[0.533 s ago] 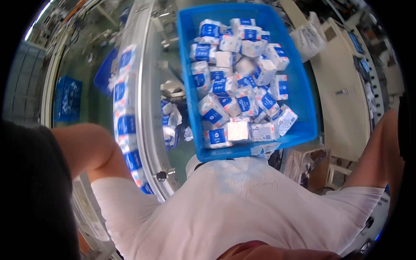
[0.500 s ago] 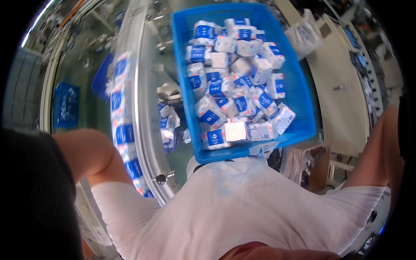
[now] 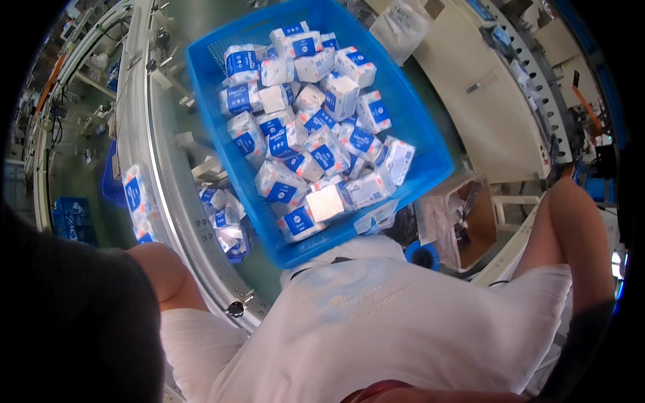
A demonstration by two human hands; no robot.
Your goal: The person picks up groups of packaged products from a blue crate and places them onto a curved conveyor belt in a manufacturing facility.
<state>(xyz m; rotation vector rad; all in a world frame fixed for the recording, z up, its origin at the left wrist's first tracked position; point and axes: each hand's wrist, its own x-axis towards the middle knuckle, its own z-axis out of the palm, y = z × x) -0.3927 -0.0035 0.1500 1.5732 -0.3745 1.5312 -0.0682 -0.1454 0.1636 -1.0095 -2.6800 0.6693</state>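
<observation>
White sleeves (image 3: 531,309) flank my remote view; both hands lie outside it, so I cannot tell whether either is spread or gripping. Before the torso, a blue plastic crate (image 3: 422,153) holds jumbled blue-and-white tissue packs (image 3: 324,152). Rightward, near the crate, stands an open cardboard box (image 3: 480,225).

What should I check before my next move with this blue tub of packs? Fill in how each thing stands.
1. Piled packs held inside the blue tub: ok, none hang over its edge.
2. Piled packs in neat rows: not ok, they lie jumbled, many tilted.
3. Both hands in view: not ok, only parts of the arms show.
4. Firm support beneath the blue tub: cannot tell, hidden from above.
5. Every wrapper sealed: cannot tell, many sides are covered.
</observation>
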